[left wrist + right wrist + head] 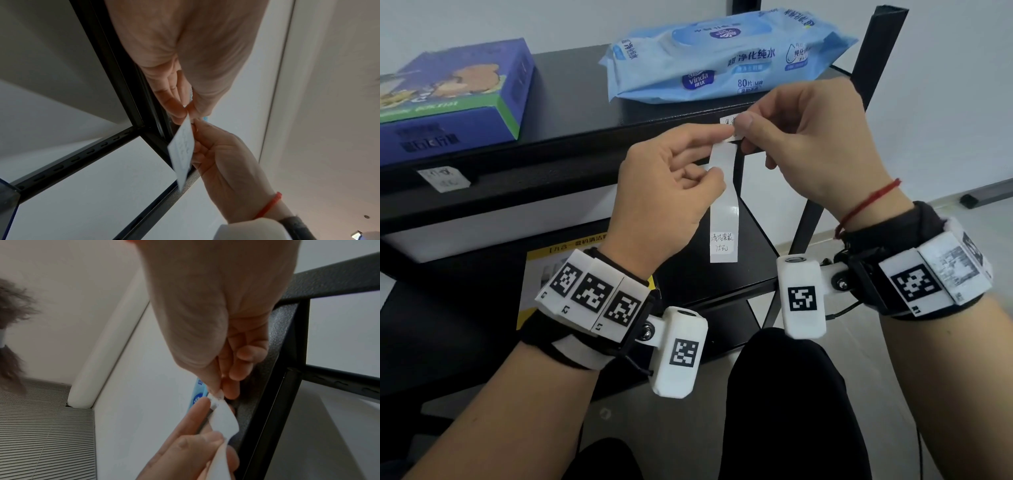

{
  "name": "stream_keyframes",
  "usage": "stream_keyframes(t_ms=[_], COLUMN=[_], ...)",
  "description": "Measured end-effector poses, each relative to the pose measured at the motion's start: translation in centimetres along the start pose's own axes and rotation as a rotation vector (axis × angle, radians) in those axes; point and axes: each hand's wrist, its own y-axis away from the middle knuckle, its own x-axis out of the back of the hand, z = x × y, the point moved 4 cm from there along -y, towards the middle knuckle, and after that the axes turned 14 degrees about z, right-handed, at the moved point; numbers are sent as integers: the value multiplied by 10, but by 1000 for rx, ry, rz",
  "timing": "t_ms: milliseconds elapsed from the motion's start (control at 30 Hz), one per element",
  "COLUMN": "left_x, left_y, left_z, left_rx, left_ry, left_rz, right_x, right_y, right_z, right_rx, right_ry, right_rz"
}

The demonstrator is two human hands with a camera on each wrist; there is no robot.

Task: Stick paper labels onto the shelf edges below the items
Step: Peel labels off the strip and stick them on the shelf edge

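A long white label strip (724, 212) hangs in front of the black shelf edge (585, 147), with one handwritten label near its lower end. My left hand (714, 154) pinches the strip near its top between thumb and forefinger. My right hand (741, 135) pinches a small written label (726, 120) at the strip's top end, just below the blue wet-wipes pack (722, 54). The left wrist view shows the strip (182, 149) edge-on between both hands. In the right wrist view the strip (224, 420) curls under my right fingertips (213, 391). Whether that label touches the shelf edge is hidden.
A blue box (448, 92) stands on the shelf at left, with a white label (443, 178) stuck on the edge below it. A yellow-and-white package (534, 274) lies on the lower shelf. A black upright post (876, 51) rises at right. My dark-clad knee (784, 394) is below.
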Motion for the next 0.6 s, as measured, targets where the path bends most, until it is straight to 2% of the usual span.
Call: stream_keyframes(t_ms=[300, 600], left_x=[6, 5], left_y=[0, 0], left_z=[3, 5], left_rx=[5, -11], left_ry=[-18, -19], left_rz=[19, -24], right_x=[-1, 0], right_y=[1, 1], right_z=[-3, -9], right_rx=[-19, -10], right_ry=[20, 58], right_rz=[25, 26])
